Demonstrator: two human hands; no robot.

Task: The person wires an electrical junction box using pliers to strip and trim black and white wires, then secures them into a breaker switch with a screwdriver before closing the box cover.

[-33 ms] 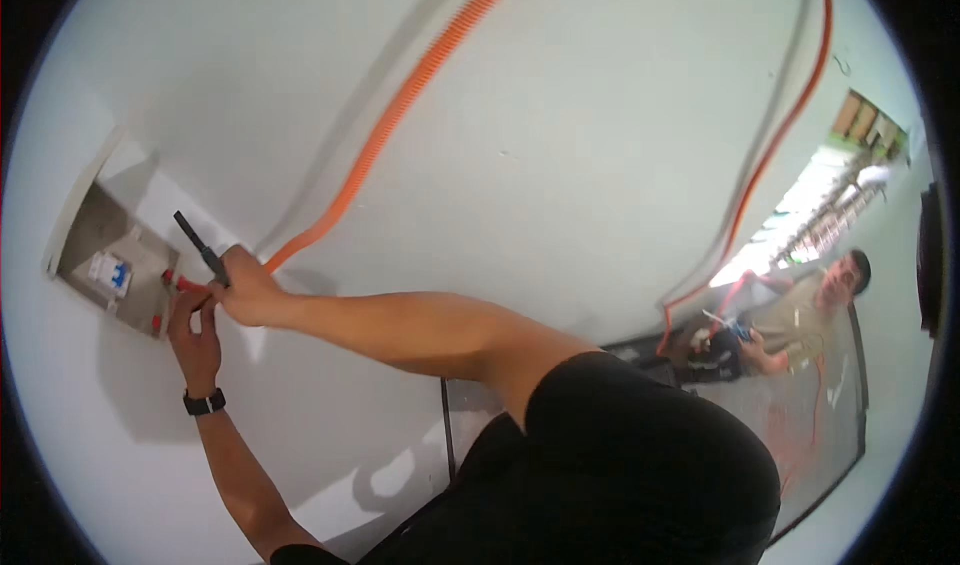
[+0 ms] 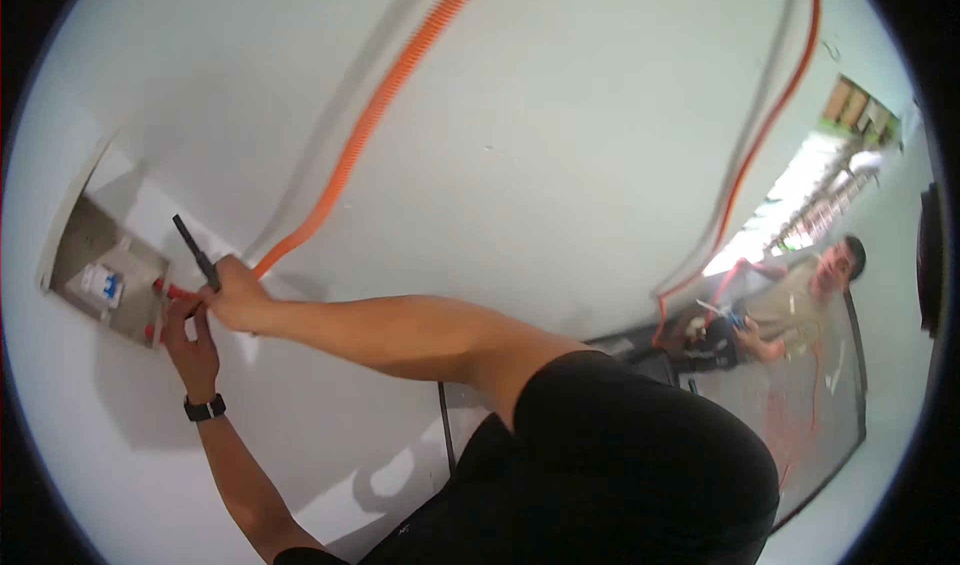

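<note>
A recessed electrical box (image 2: 62, 220) opens in the white wall at the far left, holding a white circuit breaker (image 2: 102, 285) with blue parts. My right hand (image 2: 240, 295) is closed round a slim dark tool (image 2: 194, 250) whose end sticks up past the fist; its kind is unclear. Just below, my left hand (image 2: 193, 350), with a black watch on the wrist, closes its fingers at a red tubular piece (image 2: 172, 291) by the box's right edge. The fingertips partly hide what they grip. An orange corrugated conduit (image 2: 365, 130) runs down the wall to behind my right hand.
Another orange conduit (image 2: 745, 165) hangs along the wall at the right. A person (image 2: 800, 305) holding something stands on the right, beside a bright opening (image 2: 775, 210). A dark-edged panel (image 2: 830, 405) is at the lower right.
The whole view has shifted slightly, so the box and conduits stand a little further left. Both my hands stay at the red piece, and the dark tool remains in my right hand.
</note>
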